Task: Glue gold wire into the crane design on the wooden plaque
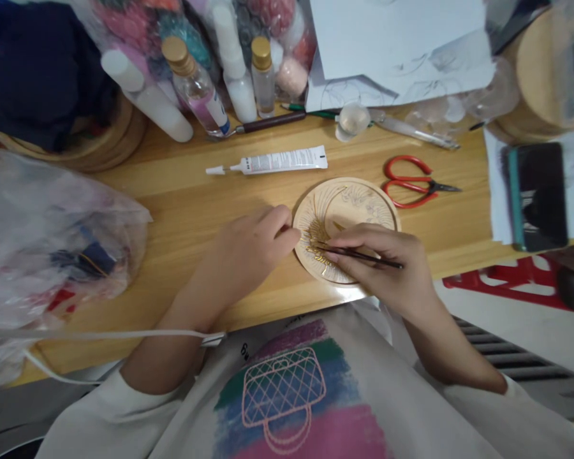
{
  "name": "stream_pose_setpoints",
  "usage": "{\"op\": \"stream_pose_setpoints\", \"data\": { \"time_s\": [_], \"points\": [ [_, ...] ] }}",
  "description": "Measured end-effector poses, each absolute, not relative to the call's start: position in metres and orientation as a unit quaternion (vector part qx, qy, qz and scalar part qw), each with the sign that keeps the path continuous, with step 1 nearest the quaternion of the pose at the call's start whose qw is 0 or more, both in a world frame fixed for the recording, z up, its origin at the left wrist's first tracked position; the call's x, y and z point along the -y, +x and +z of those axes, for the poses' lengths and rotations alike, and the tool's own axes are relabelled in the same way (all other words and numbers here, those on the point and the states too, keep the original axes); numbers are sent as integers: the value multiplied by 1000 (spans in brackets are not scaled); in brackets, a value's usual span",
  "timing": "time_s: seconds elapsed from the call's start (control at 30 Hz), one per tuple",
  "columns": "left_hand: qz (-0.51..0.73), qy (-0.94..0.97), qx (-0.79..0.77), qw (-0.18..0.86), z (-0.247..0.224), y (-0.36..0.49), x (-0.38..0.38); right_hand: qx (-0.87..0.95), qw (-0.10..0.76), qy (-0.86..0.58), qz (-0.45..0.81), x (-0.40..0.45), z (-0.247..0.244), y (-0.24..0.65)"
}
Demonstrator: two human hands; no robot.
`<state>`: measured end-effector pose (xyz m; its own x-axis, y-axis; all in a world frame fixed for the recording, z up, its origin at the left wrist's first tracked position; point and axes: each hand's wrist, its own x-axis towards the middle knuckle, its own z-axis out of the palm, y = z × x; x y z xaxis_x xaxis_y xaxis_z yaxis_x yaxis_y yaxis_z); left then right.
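A round wooden plate (363, 220) with fine drawn lines and gold thread-like strands lies on the wooden table. My right hand (387, 264) pinches dark tweezers (363, 255), their tips on the gold part at the plate's left. At the plate's left rim rests my left hand (249, 255), its fingers curled and thumb and forefinger close together; what they hold, if anything, is too small to tell. A white tube (284, 161) with its nozzle to the left lies behind the plate. Red-handled scissors (414, 183) lie to the plate's right.
Bottles (201, 95), a dark-handled tool (272, 122) and a small white cup (353, 121) stand or lie behind. Paper sheets (402, 51) are at the back, a phone (540, 197) at right, a plastic bag (52, 223) at left. A white cable (124, 334) crosses the front left.
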<state>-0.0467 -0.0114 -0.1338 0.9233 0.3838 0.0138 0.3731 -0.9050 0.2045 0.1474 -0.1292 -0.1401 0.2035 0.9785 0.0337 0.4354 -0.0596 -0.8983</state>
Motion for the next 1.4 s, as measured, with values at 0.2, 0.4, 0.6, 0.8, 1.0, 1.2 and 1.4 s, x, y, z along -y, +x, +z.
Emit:
{"op": "stream_pose_setpoints", "data": {
  "time_s": [0.2, 0.4, 0.6, 0.8, 1.0, 1.2, 1.4],
  "points": [
    [39, 972, -205, 112, -134, -46, 12, 583, 431, -627, 284, 123, -143, 145],
    [29, 975, -199, 98, -133, -46, 11, 600, 431, -615, 276, 119, -149, 142],
    [21, 971, -208, 115, -132, -46, 12, 601, 429, -619, 268, 117, -149, 139],
    [22, 971, -205, 119, -132, -46, 12, 578, 435, -636, 269, 118, -147, 136],
    [29, 973, -197, 114, -134, -47, 13, 520, 445, -677, 271, 122, -144, 128],
    [25, 969, -213, 127, -133, -46, 16, 457, 459, -709, 279, 126, -144, 119],
    [18, 965, -216, 150, -132, -44, 16, 465, 457, -709, 270, 127, -150, 119]
  ]
}}
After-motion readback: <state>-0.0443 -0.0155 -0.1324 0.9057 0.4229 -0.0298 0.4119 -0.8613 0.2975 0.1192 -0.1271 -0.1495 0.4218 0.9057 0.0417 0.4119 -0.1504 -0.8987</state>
